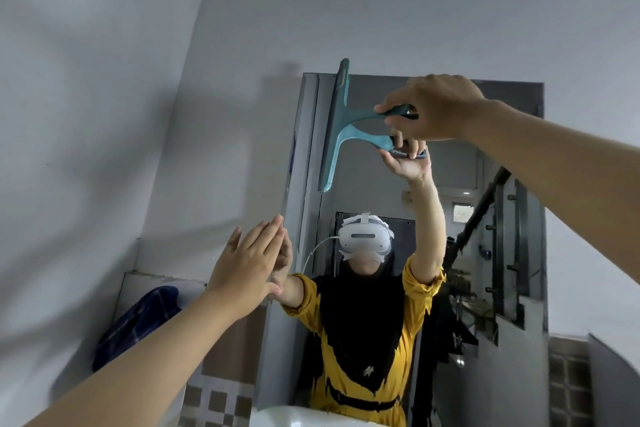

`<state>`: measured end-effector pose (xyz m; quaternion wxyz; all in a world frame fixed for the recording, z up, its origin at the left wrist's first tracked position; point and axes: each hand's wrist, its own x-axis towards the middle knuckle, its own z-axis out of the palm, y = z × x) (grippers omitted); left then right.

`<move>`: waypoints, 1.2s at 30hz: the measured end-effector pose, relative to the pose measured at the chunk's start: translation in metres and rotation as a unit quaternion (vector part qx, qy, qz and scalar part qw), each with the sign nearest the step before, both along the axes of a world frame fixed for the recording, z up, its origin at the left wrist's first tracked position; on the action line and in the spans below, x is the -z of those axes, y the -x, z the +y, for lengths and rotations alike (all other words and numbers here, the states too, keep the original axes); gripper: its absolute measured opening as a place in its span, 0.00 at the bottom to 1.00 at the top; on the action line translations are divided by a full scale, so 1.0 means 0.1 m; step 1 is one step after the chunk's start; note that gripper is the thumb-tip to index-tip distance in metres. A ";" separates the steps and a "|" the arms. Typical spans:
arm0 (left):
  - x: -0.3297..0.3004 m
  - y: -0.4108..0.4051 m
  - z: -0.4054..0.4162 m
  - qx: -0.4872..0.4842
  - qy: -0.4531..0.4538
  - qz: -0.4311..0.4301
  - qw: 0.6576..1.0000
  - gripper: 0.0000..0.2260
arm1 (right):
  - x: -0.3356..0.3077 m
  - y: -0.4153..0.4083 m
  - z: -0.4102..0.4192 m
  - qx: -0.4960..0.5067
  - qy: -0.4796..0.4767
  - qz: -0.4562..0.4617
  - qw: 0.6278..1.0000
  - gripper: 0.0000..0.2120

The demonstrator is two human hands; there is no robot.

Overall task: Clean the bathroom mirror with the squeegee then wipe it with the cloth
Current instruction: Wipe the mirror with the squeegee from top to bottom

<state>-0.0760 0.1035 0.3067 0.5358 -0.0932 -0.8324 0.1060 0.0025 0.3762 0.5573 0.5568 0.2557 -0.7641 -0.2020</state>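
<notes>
My right hand [431, 107] has its fingers curled tight around the handle of the teal squeegee [341, 125], whose blade stands upright against the upper left part of the bathroom mirror [485, 253]. My left hand [247, 265] is flat, fingers straight and together, touching the mirror's left edge lower down. A dark blue checked cloth [138, 322] hangs on the wall, left of the mirror.

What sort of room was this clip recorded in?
Probably a small home bathroom: a tall frameless wall mirror, a white basin rim beneath it, and brown-and-white checkered wall tiles low down.
</notes>
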 end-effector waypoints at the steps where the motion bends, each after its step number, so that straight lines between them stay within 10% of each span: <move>1: -0.01 -0.01 0.01 -0.006 0.001 0.001 1.000 0.48 | 0.01 -0.02 0.05 0.002 0.002 0.001 1.000 0.15; 36: -0.03 0.09 0.00 0.009 0.026 -0.027 0.999 0.39 | 0.80 -0.71 1.86 0.091 0.329 -0.026 0.940 0.09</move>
